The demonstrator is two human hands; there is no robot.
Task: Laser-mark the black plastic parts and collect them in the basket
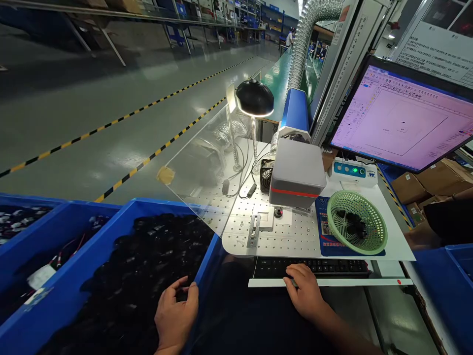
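My left hand is over the right side of a blue bin, its fingers curled and thumb close to the forefinger. Something dark shows between them, but it blends with the heap of small black parts in the bin. My right hand rests on the front edge of the black keyboard, fingers stretched out and holding nothing. Above the keyboard, a small dark round piece sits on the perforated worktable, beneath the grey machine head.
A green basket holding a few black parts stands on a blue mat. Behind are a lit black lamp, a clear panel and a monitor. More blue bins stand left. Another person's arm shows at right.
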